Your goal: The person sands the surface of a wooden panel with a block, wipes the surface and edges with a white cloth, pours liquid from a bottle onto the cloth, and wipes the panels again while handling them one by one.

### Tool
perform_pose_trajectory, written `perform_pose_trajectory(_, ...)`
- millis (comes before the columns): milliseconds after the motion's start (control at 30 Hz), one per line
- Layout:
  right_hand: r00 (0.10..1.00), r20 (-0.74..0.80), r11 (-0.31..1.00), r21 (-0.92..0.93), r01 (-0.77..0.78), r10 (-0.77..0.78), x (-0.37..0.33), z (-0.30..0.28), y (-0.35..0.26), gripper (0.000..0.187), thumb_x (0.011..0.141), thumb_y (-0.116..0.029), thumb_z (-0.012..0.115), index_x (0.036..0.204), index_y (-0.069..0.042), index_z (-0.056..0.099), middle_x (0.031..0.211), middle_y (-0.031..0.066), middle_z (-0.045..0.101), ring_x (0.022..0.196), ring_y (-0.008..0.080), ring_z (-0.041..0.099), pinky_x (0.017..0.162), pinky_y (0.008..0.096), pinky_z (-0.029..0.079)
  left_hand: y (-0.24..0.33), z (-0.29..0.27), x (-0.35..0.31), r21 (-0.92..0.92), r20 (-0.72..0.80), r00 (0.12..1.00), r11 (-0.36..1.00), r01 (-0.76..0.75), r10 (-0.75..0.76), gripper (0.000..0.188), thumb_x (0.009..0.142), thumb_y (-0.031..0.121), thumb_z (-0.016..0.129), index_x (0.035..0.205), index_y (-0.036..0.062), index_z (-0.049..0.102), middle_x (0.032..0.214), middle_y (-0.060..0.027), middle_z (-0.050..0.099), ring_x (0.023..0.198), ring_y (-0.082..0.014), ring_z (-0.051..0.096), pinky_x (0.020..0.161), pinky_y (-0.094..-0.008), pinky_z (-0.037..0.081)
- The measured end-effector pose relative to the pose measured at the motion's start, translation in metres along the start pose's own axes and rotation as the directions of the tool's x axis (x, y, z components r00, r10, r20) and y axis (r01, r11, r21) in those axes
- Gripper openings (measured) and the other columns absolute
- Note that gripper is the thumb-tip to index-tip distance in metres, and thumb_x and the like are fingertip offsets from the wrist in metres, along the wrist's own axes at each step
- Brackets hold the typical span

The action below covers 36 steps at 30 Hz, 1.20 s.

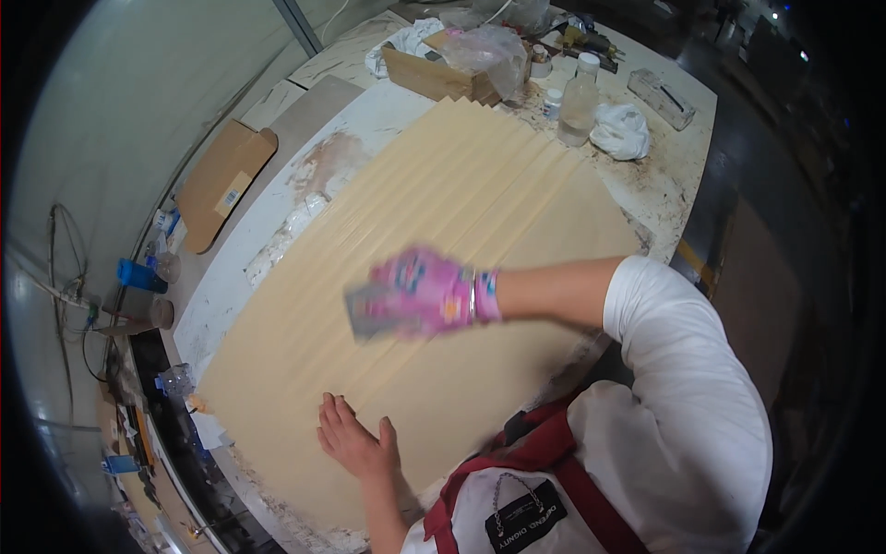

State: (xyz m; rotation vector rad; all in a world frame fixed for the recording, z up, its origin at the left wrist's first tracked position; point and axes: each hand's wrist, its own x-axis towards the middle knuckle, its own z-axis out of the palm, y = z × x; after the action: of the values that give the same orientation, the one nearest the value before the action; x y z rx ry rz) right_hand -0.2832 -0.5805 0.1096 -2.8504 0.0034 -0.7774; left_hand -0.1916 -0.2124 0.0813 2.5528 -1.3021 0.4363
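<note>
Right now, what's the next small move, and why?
I'd probably draw the grey pad along the ridges of the cream panel: the gloved right hand holds it over them, and the bare left hand rests on the panel, perhaps steadying it.

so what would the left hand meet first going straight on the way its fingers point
The left hand would likely first meet the ridges of the cream panel; its exact height above them is unclear.

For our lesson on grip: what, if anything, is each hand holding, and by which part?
The right hand holds a grey block, apparently by its right end; blur hides exact finger placement. The left hand holds nothing.
</note>
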Motion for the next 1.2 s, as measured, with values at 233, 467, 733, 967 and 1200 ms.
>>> perform_pose_trajectory(233, 0.687, -0.312, 0.516, -0.478, -0.71, 0.656, -0.008, -0.081, 0.166, 0.053, 0.09, -0.047, 0.055, 0.134, -0.019, 0.056, 0.11, 0.016, 0.065, 0.095, 0.0325, 0.064, 0.074, 0.0468, 0.055, -0.002, 0.002, -0.001, -0.004, 0.017, 1.0, 1.0, 0.02, -0.02, 0.074, 0.081, 0.041, 0.06, 0.142, 0.0018, 0.044, 0.149, -0.0166, 0.045, 0.136, -0.0372, 0.042, 0.111, -0.0548, 0.025)
perform_pose_trajectory(467, 0.928, 0.059, 0.913, -0.214, -0.348, 0.368, 0.027, -0.058, 0.087, 0.041, 0.081, -0.037, 0.064, 0.121, -0.028, 0.064, 0.1, 0.0134, 0.067, 0.097, 0.033, 0.067, 0.076, 0.0492, 0.054, -0.005, 0.002, -0.002, 0.021, 0.015, 1.0, 1.0, -0.019, 0.019, 0.072, 0.083, 0.043, 0.056, 0.141, 0.0008, 0.045, 0.148, -0.0173, 0.046, 0.134, -0.0386, 0.043, 0.11, -0.0543, 0.026)
perform_pose_trajectory(733, 0.97, -0.077, 0.899, -0.364, -0.244, 0.232, 0.011, -0.027, 0.161, 0.056, 0.092, -0.057, 0.051, 0.137, -0.024, 0.056, 0.118, 0.0128, 0.059, 0.106, 0.0322, 0.06, 0.091, 0.0447, 0.048, -0.004, 0.004, -0.003, 0.013, 0.0, 1.0, 1.0, -0.002, 0.002, 0.07, 0.091, 0.049, 0.049, 0.143, 0.002, 0.044, 0.147, -0.0167, 0.047, 0.134, -0.0379, 0.043, 0.112, -0.0528, 0.025)
perform_pose_trajectory(967, 0.757, -0.118, 0.662, -0.411, -0.626, 0.643, 0.027, -0.08, 0.171, 0.052, 0.092, -0.049, 0.049, 0.134, -0.019, 0.056, 0.116, 0.012, 0.068, 0.106, 0.0302, 0.064, 0.081, 0.0488, 0.052, -0.001, -0.001, 0.002, 0.002, -0.019, 1.0, 1.0, -0.018, 0.018, 0.072, 0.08, 0.037, 0.062, 0.141, 0.0029, 0.047, 0.147, -0.016, 0.048, 0.133, -0.0354, 0.045, 0.111, -0.0515, 0.027)
perform_pose_trajectory(1200, 0.994, 0.112, 1.0, 0.013, -0.011, 0.01, 0.07, 0.023, -0.033, 0.041, 0.08, -0.042, 0.064, 0.117, -0.025, 0.066, 0.113, 0.0111, 0.065, 0.109, 0.031, 0.063, 0.09, 0.0494, 0.049, -0.018, 0.001, -0.017, -0.04, -0.108, 0.993, 0.997, -0.061, 0.056, 0.063, 0.085, 0.034, 0.063, 0.139, 0.0069, 0.049, 0.147, -0.0164, 0.047, 0.134, -0.0381, 0.043, 0.111, -0.0535, 0.026)
